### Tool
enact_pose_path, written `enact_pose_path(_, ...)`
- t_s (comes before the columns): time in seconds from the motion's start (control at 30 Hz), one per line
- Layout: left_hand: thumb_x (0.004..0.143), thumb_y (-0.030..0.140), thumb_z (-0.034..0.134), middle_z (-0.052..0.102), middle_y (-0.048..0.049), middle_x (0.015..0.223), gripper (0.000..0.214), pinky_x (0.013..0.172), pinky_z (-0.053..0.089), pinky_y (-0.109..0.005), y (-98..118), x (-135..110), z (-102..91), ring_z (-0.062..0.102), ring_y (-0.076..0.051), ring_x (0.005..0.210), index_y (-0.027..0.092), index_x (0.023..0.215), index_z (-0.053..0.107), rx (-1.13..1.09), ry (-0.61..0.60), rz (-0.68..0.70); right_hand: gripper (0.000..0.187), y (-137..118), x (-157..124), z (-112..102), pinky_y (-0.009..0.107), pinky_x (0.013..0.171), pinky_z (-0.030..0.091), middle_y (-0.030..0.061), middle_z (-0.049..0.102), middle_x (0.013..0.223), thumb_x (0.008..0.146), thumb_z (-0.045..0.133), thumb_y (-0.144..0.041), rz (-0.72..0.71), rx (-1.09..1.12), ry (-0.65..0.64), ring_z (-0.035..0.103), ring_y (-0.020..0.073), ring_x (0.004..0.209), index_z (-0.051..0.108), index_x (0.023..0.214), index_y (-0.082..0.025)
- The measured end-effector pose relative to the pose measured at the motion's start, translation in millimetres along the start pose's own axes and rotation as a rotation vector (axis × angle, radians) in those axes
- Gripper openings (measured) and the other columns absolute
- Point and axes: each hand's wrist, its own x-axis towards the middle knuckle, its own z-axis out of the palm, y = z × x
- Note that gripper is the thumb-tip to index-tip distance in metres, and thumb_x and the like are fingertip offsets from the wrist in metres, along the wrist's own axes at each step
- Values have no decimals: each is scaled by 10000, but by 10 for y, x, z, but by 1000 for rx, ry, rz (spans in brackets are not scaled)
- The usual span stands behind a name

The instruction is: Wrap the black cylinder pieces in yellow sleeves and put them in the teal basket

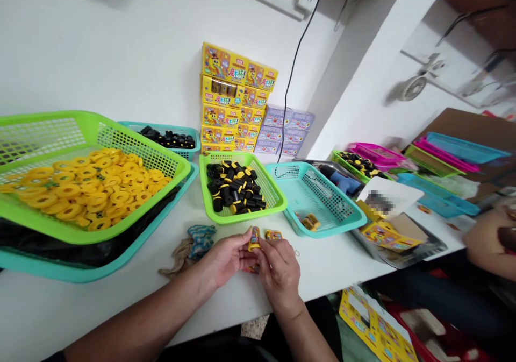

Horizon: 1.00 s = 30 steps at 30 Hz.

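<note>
Table [326, 260]: we are working close to its near edge, so a slipped piece could be rolling off.
Large green basket [86, 128]: at our left, it is holding yellow rings [100, 182]; a knock from our left arm could be spilling them.
Teal basket [318, 182]: at our right, it is holding a few yellow pieces [310, 222].
Smaller green basket [272, 190]: just beyond our hands, it is holding black-and-yellow pieces [234, 187]; a dropped part could be getting lost among them.
Cloth [201, 238]: it is lying crumpled near our left hand and could be snagging our fingers.
Left hand [228, 257]: we are pinching the tube's left side.
Right hand [278, 268]: we are pinching its opposite side; uneven pressure could be twisting it loose.
Small yellow tube [254, 238]: we are holding it above the table, between both sets of fingertips.
</note>
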Motion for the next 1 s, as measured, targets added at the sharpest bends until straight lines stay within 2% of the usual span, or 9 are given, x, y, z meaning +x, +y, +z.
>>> enact_pose_path(0.07, 896, 292, 615, 647, -68, 706, 210, 565, 485, -256, -7, 4, -2, 588, -145, 589, 102, 819, 659, 39, 12, -9, 276, 10, -22, -3, 388, 695, 500, 65, 681, 900, 883, 622, -149, -19, -29, -11, 602, 214, 800, 635, 1144, -236)
enact_pose_path(0.27, 859, 281, 661, 663, -73, 747, 177, 576, 488, -254, -24, 33, -59, 591, -141, 608, 105, 856, 677, 85, -23, 21, 334, 16, -94, 48, 361, 684, 519, 65, 666, 887, 892, 617, -154, 85, 98, 14, 619, 208, 803, 593, 1214, -240)
enact_pose_path(0.47, 788, 252, 744, 674, -76, 762, 165, 605, 507, -243, -24, 2, -54, 621, -150, 651, 107, 794, 665, 76, -50, 69, 168, -61, -42, 20, 322, 655, 493, 35, 653, 785, 895, 626, -187, 165, 200, 25, 596, 173, 714, 638, 1059, -222)
enact_pose_path(0.63, 791, 253, 739, 679, -75, 776, 159, 625, 529, -268, -29, 39, -113, 622, -161, 660, 113, 817, 669, 109, -75, 56, 96, -63, -6, 9, 311, 644, 457, 27, 619, 710, 907, 602, -204, 132, 159, 48, 561, 162, 668, 667, 976, -197)
enact_pose_path(0.73, 784, 250, 742, 685, -79, 813, 155, 644, 535, -269, -29, 64, -150, 635, -171, 704, 115, 835, 685, 134, -71, 59, 109, -61, 9, 18, 297, 664, 471, 30, 638, 744, 894, 620, -277, 248, 211, -2, 585, 163, 706, 661, 949, -193)
enact_pose_path(0.83, 733, 221, 781, 680, -69, 801, 173, 649, 527, -253, -24, 67, -159, 628, -163, 709, 112, 833, 692, 162, -65, 94, 266, -86, 30, 41, 294, 665, 490, 39, 655, 800, 810, 693, -348, 391, 247, -99, 605, 172, 728, 649, 1013, -182)
enact_pose_path(0.93, 729, 326, 787, 680, -79, 787, 264, 649, 525, -273, -14, 53, -145, 618, -168, 686, 112, 845, 687, 183, -64, 82, 279, -61, 121, -9, 285, 667, 494, 36, 653, 799, 753, 685, -294, 411, 205, -160, 610, 177, 745, 665, 1009, -183)
enact_pose_path(1.0, 750, 468, 743, 690, -105, 826, 402, 650, 526, -307, -6, 41, -131, 635, -201, 714, 115, 931, 681, 227, -43, 77, 240, 67, 270, -130, 270, 673, 496, 36, 657, 806, 786, 630, -298, 409, 149, -149, 612, 164, 740, 672, 995, -187)
